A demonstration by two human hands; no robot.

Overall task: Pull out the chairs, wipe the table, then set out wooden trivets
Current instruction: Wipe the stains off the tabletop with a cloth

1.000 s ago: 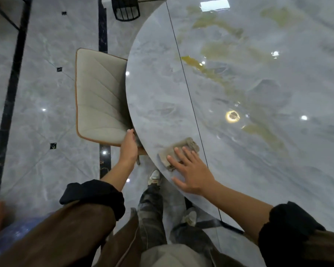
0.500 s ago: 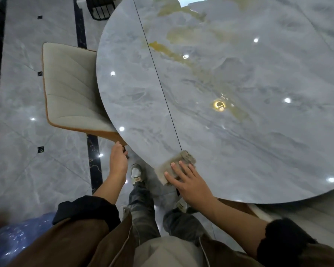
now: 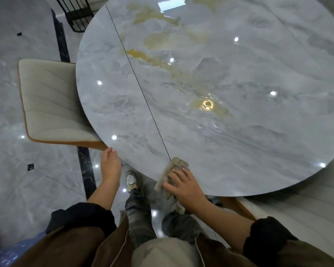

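A round, glossy grey marble table (image 3: 210, 116) with a thin dark seam fills most of the view. My right hand (image 3: 184, 186) presses flat on a grey-brown cloth (image 3: 172, 170) at the table's near edge, and part of the cloth hangs over the rim. My left hand (image 3: 110, 164) touches the table's rim further left, fingers loosely curled at the edge. A beige padded chair (image 3: 52, 101) with an orange-brown border stands at the table's left, its seat partly under the top.
A second pale chair (image 3: 297, 205) shows under the table's lower right edge. A black wire-frame object (image 3: 75, 14) stands on the floor at the top left. A blue plastic bag (image 3: 6, 253) lies at the bottom left. My feet stand on shiny grey floor tiles.
My right hand has slid the cloth rightward along the table's near edge, past the seam. My left hand has moved from the chair's corner to the table's rim.
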